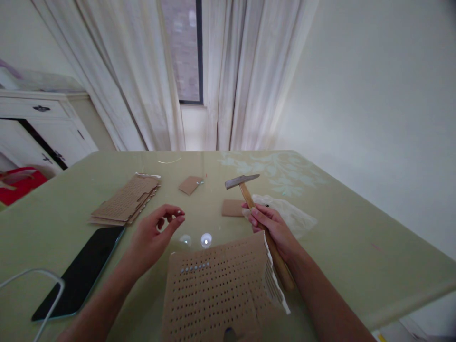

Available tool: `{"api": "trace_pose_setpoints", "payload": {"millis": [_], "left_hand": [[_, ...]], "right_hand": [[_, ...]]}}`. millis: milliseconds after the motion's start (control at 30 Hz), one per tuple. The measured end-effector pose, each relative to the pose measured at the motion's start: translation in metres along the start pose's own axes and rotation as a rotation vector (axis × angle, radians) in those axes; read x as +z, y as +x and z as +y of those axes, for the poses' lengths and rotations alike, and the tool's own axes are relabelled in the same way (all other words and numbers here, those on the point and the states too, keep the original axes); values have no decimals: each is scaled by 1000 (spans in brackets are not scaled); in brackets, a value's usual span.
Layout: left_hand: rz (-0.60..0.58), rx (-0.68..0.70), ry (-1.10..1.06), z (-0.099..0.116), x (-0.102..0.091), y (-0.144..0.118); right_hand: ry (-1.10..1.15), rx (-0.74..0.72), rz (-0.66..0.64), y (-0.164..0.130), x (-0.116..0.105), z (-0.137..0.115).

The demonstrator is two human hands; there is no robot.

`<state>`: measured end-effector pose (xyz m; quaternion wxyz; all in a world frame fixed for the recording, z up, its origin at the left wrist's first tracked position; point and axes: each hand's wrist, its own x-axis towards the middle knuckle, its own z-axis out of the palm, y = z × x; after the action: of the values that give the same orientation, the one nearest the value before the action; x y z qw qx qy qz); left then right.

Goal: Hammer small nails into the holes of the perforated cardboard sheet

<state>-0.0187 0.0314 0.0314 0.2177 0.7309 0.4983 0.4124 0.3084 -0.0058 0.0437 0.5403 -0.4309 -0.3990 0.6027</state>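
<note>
Dominating the room, a pale green table [342, 247] has a perforated cardboard piece [213, 299] at its near side. By the cardboard's right edge, a hammer [246, 194] is gripped by its wooden handle in a person's right hand [274, 230]. Silvery dots [194, 267] line one row; the left hand [153, 232] pinches a tiny shiny object [179, 212].

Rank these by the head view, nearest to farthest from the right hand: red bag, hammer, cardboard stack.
From the right hand:
1. Hammer: held in its fingers.
2. Cardboard stack: on the table's left side.
3. Red bag: far left, beyond the table edge.
</note>
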Motion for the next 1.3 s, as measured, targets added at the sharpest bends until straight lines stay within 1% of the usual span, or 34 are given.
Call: {"api": "trace_pose_setpoints", "payload": {"millis": [67, 100, 167, 200, 267, 300, 367, 433, 600, 800, 967, 1100, 1200, 1267, 1300], "left_hand": [[26, 10, -91, 19, -12, -6], [2, 47, -124, 29, -15, -11], [-107, 136, -160, 47, -17, -20], [-173, 160, -159, 55, -15, -24], [-291, 171, -140, 66, -10, -30], [-330, 166, -124, 70, -6, -32], [-365, 163, -93, 72, -1, -34], [-369, 157, -67, 71, 2, -34], [-395, 159, -59, 66, 2, -33], [-410, 186, -56, 65, 3, -33], [-398, 245, -63, 66, 2, -32], [-411, 291, -60, 69, 1, -30], [-417, 318, -81, 71, 2, -27], [-416, 314, -103, 70, 3, -26], [-419, 306, -116, 70, 4, -25]], "right_hand": [[3, -2, -2, -1, 0, -1], [2, -1, -2, -1, 1, -1], [-1, 0, 2, -1, 1, -1], [-3, 0, 5, -1, 1, -1], [-6, 1, 7, -1, 1, -2], [-7, 2, 8, -1, 1, -2], [-5, 5, 6, -1, 1, -3], [-2, 7, 5, -2, 1, -3], [4, 0, 9, -3, 2, -4], [-19, -7, -4, -2, 1, -2], [-45, -25, -7, -1, 1, -1], [-96, -54, -1, 0, -1, -2], [-158, -78, 5, -6, -4, -12], [-271, -125, 4, -20, -3, -27], [-364, -166, 2, -30, -1, -37]]}}
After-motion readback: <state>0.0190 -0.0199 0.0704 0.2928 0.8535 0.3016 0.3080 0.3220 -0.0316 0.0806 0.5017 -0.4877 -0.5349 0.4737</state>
